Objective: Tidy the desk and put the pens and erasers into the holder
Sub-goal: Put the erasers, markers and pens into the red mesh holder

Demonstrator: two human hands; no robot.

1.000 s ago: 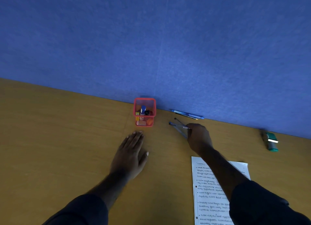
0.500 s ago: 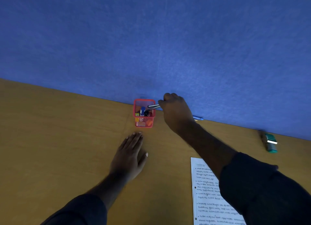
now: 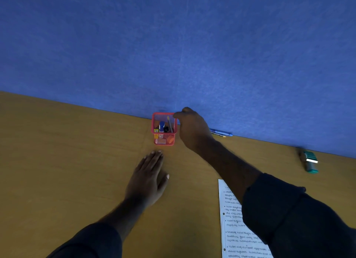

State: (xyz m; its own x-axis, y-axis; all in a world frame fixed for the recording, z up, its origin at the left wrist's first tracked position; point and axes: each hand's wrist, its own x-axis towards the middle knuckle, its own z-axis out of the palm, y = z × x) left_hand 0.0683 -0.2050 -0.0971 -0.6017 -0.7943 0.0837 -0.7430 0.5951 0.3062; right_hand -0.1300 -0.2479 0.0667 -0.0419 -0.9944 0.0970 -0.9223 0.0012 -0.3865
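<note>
Pens (image 3: 221, 132) lay along the counter's (image 3: 67, 161) back edge, just right of the right hand (image 3: 192, 128), whose grip hung loose at the holder (image 3: 164, 128); left hand (image 3: 148, 180) flat.

My single head-worn camera looked forward and steeply down across the desk (image 3: 57, 171) from the near side. It faced the blue partition (image 3: 173, 45), which filled the upper half of the wide-angle view. The red mesh holder (image 3: 163, 128) sat mid-frame against that partition, farther from the lens than both forearms. I had no second view.
</note>
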